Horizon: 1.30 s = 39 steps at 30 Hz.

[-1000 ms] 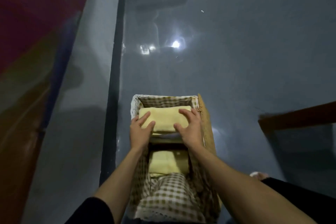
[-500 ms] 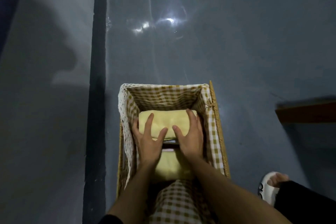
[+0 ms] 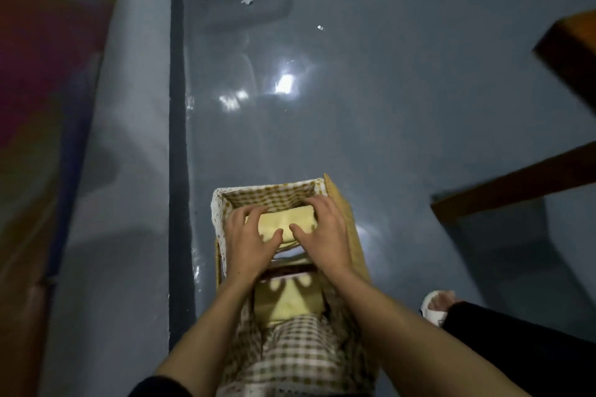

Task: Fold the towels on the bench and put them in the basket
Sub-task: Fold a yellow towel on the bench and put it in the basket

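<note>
A wicker basket (image 3: 342, 203) with a brown-checked cloth lining stands on the grey floor below me. In its far end lies a folded yellow towel (image 3: 287, 222). My left hand (image 3: 250, 243) grips the towel's left side and my right hand (image 3: 325, 235) grips its right side, fingers curled over the far edge. A second folded yellow towel (image 3: 287, 303) lies in the near part of the basket, between my forearms.
A dark stripe (image 3: 177, 171) runs along the floor left of the basket, with a pale wall beyond it. Wooden bench parts (image 3: 516, 180) reach in from the right. My foot in a white sandal (image 3: 435, 303) is right of the basket.
My hands have slid further over the far towel, fingers now wrapping its far edge. The view tilted up, showing more floor and the bench at the right.
</note>
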Each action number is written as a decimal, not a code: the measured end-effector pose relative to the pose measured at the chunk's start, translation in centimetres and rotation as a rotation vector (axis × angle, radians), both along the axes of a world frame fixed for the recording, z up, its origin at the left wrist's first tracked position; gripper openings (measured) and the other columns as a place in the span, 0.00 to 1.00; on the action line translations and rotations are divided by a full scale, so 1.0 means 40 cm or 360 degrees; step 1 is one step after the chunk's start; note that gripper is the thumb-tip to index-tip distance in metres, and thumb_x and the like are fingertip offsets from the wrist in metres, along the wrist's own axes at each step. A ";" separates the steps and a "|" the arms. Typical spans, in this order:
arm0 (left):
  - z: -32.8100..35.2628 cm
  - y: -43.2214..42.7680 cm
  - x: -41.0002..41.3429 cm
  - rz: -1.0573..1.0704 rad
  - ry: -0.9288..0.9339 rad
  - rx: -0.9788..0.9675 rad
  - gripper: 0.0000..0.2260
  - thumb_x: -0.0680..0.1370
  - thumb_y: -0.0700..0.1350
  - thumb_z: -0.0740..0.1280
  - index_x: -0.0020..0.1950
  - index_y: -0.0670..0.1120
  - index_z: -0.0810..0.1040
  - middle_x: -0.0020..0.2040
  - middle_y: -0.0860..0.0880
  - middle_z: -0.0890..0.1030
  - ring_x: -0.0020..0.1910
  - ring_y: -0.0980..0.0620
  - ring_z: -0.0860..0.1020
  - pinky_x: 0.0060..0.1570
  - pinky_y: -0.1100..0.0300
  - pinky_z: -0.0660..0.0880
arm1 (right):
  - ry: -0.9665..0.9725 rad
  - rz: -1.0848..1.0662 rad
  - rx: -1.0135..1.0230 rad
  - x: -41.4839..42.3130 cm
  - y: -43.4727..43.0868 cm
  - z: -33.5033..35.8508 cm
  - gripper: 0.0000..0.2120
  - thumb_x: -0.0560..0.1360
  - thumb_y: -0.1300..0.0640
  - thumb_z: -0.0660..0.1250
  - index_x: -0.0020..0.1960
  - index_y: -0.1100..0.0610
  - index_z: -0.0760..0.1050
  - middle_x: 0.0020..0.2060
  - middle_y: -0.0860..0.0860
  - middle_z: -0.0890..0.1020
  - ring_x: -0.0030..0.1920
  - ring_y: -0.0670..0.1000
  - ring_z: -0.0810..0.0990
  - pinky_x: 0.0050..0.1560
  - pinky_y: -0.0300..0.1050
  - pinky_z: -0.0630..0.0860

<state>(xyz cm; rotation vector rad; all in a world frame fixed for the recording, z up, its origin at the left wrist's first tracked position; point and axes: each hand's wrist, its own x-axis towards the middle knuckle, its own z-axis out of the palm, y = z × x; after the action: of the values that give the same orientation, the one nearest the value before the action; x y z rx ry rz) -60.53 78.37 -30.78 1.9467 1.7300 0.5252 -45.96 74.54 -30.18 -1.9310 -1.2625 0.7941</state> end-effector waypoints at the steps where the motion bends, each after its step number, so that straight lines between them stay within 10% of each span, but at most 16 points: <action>1: 0.042 -0.008 0.021 -0.0048 0.0046 0.0010 0.20 0.70 0.48 0.74 0.60 0.45 0.77 0.59 0.45 0.73 0.63 0.45 0.67 0.63 0.52 0.66 | -0.0036 -0.0028 0.0051 0.033 -0.021 0.045 0.25 0.69 0.53 0.74 0.64 0.55 0.75 0.65 0.50 0.74 0.67 0.51 0.70 0.67 0.41 0.65; 10: 0.393 -0.282 0.550 -0.0974 -0.0057 0.0271 0.18 0.69 0.48 0.75 0.56 0.45 0.79 0.56 0.45 0.75 0.60 0.42 0.71 0.60 0.54 0.67 | -0.0476 -0.0717 0.0263 0.541 -0.561 0.419 0.22 0.69 0.51 0.75 0.60 0.53 0.75 0.58 0.49 0.77 0.61 0.50 0.74 0.63 0.44 0.71; 23: 0.564 -1.478 1.293 -0.2606 -0.0075 0.0265 0.21 0.76 0.56 0.67 0.67 0.52 0.71 0.66 0.53 0.70 0.67 0.51 0.66 0.63 0.55 0.68 | -0.0753 -0.2447 -0.0176 0.858 -2.000 0.546 0.21 0.71 0.49 0.73 0.62 0.52 0.75 0.60 0.51 0.77 0.61 0.53 0.74 0.59 0.47 0.72; 39: 0.513 -1.937 1.380 -0.2896 0.0118 0.0415 0.15 0.77 0.51 0.68 0.61 0.47 0.77 0.57 0.48 0.74 0.55 0.51 0.74 0.57 0.58 0.74 | -0.0540 -0.3005 -0.0593 0.758 -2.606 0.488 0.22 0.74 0.47 0.71 0.64 0.56 0.75 0.65 0.56 0.74 0.67 0.60 0.68 0.66 0.57 0.67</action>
<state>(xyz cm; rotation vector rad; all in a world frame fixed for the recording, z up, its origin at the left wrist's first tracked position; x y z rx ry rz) -5.32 0.91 -10.24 2.6941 -0.5338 -0.0675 -15.65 -29.71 -10.67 -2.4598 0.8771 -0.3660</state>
